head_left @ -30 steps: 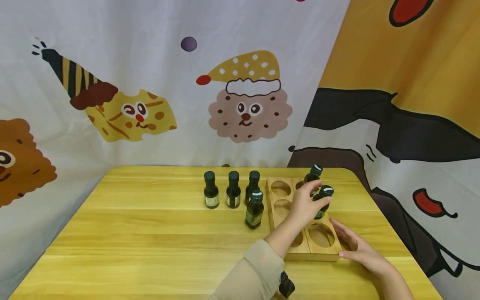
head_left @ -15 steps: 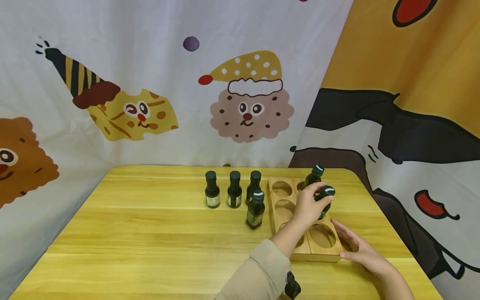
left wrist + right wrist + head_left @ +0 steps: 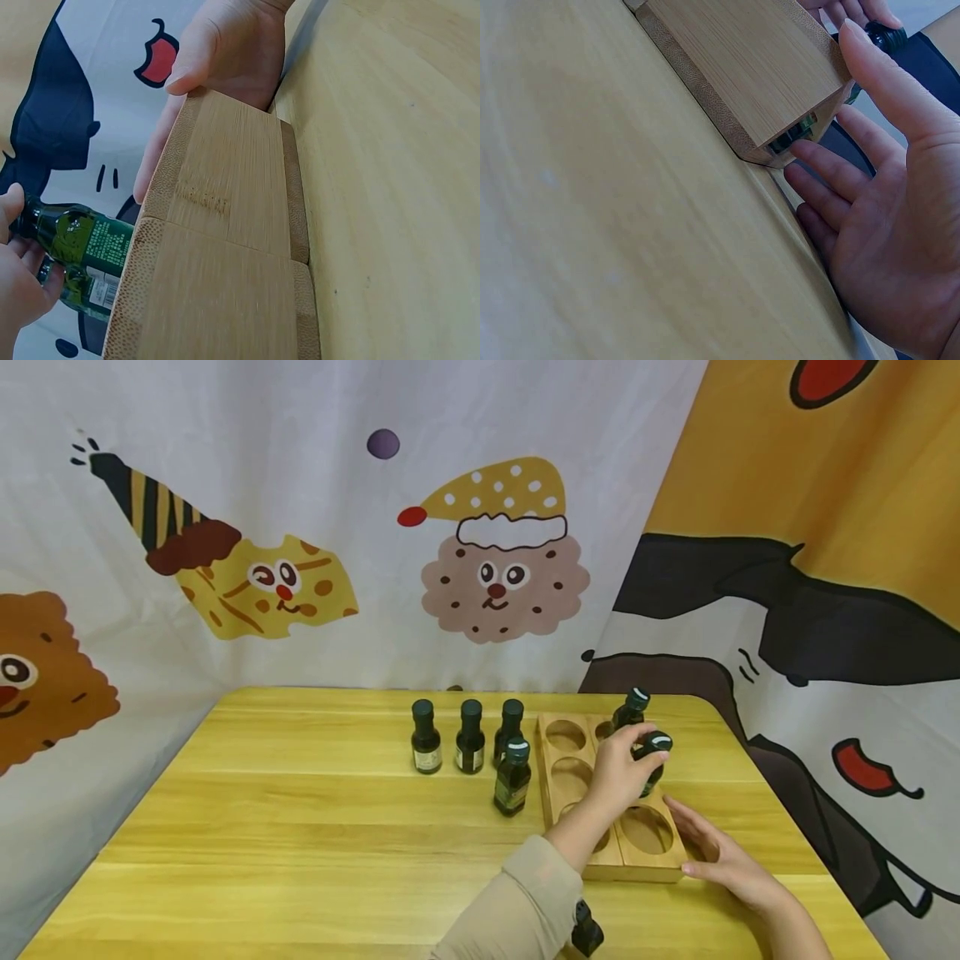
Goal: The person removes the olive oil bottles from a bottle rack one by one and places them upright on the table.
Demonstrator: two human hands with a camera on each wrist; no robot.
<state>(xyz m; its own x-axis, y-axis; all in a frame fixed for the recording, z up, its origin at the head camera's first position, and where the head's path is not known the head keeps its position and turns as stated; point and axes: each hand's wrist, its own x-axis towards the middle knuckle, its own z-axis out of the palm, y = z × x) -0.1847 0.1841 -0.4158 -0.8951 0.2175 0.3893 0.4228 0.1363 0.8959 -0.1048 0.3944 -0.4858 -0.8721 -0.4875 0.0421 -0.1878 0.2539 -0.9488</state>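
**Your left hand (image 3: 618, 772) has a dark green glass bottle (image 3: 88, 247) by the neck**

The bottle lies directly beneath your pinching thumb and fingers, long axis near upright, at the middle right hole of the six-hole pale wooden rack (image 3: 633, 874), towards the yellow wooden table (image 3: 300, 843)'s right edge. Your right hand (image 3: 722, 860), farther off, spreads its fingers at the rack's near right corner. You cannot see whether the base is seated.

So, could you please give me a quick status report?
Left grip pinches bottle near its cap, at wooden rack's right row; seating unclear. Right grip touches rack's right side. Nothing visibly blocking the bottle.
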